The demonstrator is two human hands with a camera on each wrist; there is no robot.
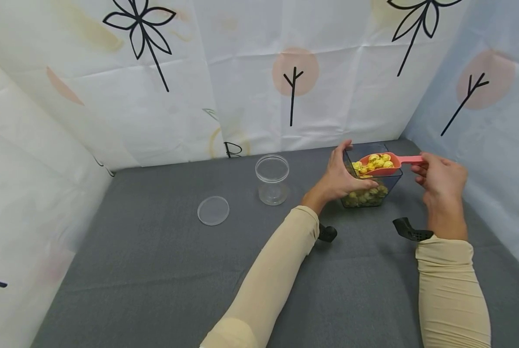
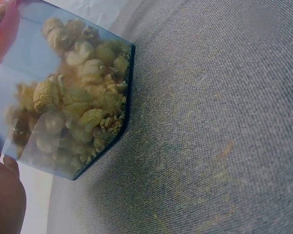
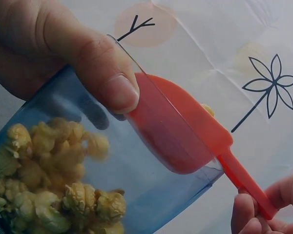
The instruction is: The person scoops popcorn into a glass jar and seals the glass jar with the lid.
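A clear bluish square container holds popcorn in its lower part. My left hand grips it from the left, the thumb across the near wall and the fingers at the far left side. By its handle, my right hand pinches a red-orange scoop. The scoop's bowl lies inside the container's mouth, just below the rim, and is heaped with yellow popcorn. In the right wrist view, the bowl shows through the clear wall, above the popcorn at the bottom.
Left of the container stands a clear round jar on the grey cloth. A clear round lid lies flat to the jar's left. White patterned fabric walls rise behind the table and at both sides.
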